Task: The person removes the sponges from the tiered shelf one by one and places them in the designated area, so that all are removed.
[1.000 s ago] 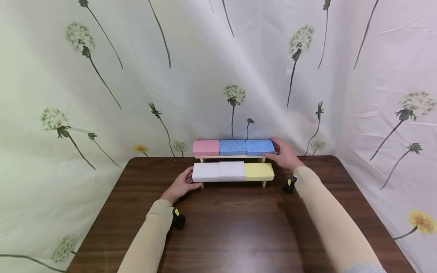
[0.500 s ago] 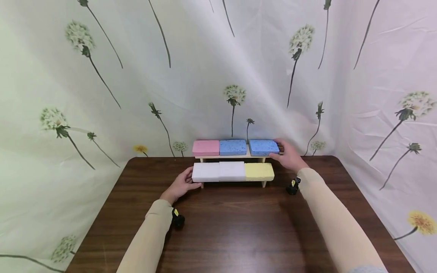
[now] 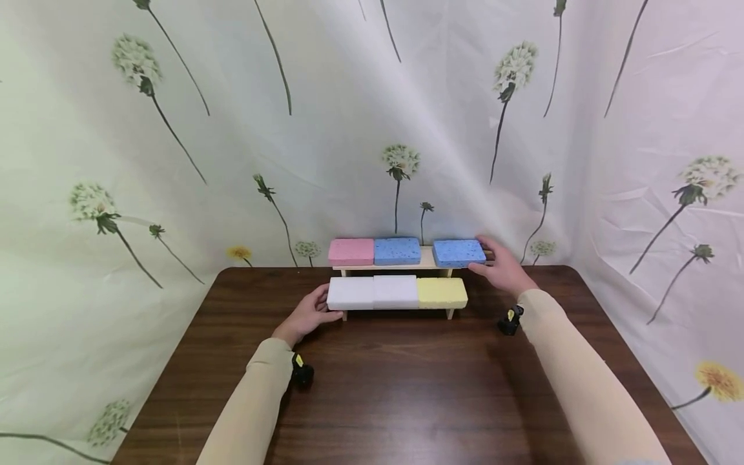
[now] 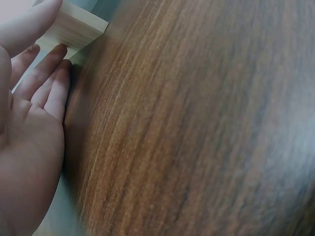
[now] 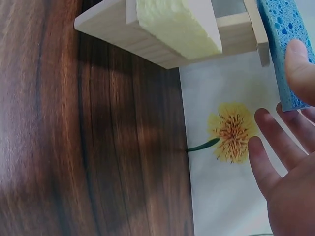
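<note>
On a two-step wooden stand [image 3: 427,258], a pink sponge [image 3: 351,252] and a blue sponge [image 3: 397,251] lie side by side on the upper step. My right hand [image 3: 504,266] pinches another blue sponge [image 3: 459,254] by its right end, thumb in front and fingers behind. That sponge overhangs the step's right end, apart from its neighbour. Two white sponges [image 3: 351,294] and a yellow sponge [image 3: 442,294] fill the lower step. At its left end, my left hand [image 3: 305,318] rests beside the white sponge, fingers extended in the left wrist view; contact is unclear.
The stand is on a dark brown wooden table [image 3: 395,387], near its back edge. A white cloth with dandelion prints [image 3: 337,129] hangs behind and at both sides. A black wrist camera [image 3: 510,321] sits on each forearm.
My right hand has slid the right blue sponge to the right, opening a gap from the other blue sponge. My left hand and the lower row have stayed in place.
</note>
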`<move>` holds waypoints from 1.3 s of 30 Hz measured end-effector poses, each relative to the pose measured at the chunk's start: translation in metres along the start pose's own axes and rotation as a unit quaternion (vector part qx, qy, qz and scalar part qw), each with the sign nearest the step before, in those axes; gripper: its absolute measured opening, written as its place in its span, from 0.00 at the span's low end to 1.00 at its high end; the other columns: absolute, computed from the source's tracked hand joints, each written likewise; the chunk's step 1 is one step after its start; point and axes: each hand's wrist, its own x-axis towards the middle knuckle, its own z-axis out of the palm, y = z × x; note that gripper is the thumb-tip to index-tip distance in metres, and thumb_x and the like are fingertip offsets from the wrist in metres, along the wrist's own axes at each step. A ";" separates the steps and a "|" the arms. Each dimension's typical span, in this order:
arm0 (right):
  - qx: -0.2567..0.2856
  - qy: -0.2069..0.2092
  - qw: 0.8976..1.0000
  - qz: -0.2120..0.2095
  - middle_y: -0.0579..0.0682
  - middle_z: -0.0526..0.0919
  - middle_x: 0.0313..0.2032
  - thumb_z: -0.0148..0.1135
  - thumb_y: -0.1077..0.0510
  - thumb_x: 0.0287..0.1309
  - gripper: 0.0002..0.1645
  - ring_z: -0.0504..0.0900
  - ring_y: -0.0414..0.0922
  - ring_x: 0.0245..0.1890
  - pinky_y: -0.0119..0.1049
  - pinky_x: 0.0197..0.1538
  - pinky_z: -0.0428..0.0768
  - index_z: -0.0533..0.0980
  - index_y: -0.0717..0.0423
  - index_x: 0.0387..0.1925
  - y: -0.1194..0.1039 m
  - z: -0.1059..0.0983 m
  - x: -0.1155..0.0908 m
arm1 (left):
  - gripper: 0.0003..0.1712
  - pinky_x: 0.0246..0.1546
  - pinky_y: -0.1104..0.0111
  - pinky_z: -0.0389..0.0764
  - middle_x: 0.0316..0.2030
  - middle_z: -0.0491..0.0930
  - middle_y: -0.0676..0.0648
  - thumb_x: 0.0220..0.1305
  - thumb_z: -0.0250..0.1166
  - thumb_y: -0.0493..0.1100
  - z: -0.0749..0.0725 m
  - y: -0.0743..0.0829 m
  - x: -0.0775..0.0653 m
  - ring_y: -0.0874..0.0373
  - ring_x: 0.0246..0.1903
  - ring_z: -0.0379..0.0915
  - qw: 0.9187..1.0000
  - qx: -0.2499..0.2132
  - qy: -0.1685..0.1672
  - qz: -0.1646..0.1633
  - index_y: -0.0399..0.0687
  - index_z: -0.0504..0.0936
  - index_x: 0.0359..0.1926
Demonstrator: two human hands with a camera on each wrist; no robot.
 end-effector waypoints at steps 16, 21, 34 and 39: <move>0.019 0.022 1.000 0.011 0.67 0.69 0.71 0.67 0.60 0.71 0.41 0.76 0.65 0.66 0.50 0.59 0.82 0.61 0.60 0.78 0.017 -0.016 -0.015 | 0.46 0.75 0.50 0.64 0.72 0.68 0.31 0.66 0.73 0.32 0.001 -0.003 0.002 0.38 0.73 0.64 1.000 0.000 0.000 0.005 0.34 0.59 0.79; 0.023 0.025 0.999 0.024 0.68 0.68 0.72 0.68 0.60 0.71 0.41 0.76 0.65 0.66 0.48 0.58 0.83 0.60 0.61 0.78 0.022 -0.021 -0.021 | 0.46 0.75 0.50 0.64 0.71 0.69 0.30 0.66 0.73 0.32 0.001 -0.005 0.003 0.37 0.72 0.65 1.000 -0.002 -0.005 0.012 0.33 0.59 0.78; 0.027 0.029 0.999 0.002 0.68 0.64 0.74 0.67 0.61 0.71 0.46 0.73 0.67 0.68 0.45 0.58 0.82 0.55 0.58 0.82 0.030 -0.030 -0.034 | 0.46 0.75 0.49 0.63 0.72 0.68 0.30 0.66 0.73 0.32 0.000 -0.004 0.000 0.36 0.73 0.64 1.000 0.009 -0.004 0.013 0.33 0.59 0.79; 0.029 0.033 0.999 0.003 0.69 0.65 0.73 0.67 0.62 0.71 0.46 0.75 0.67 0.66 0.30 0.51 0.82 0.55 0.60 0.82 0.036 -0.033 -0.041 | 0.46 0.76 0.49 0.62 0.73 0.67 0.30 0.67 0.73 0.33 -0.001 -0.003 -0.001 0.37 0.74 0.63 1.000 0.018 -0.008 0.011 0.35 0.58 0.79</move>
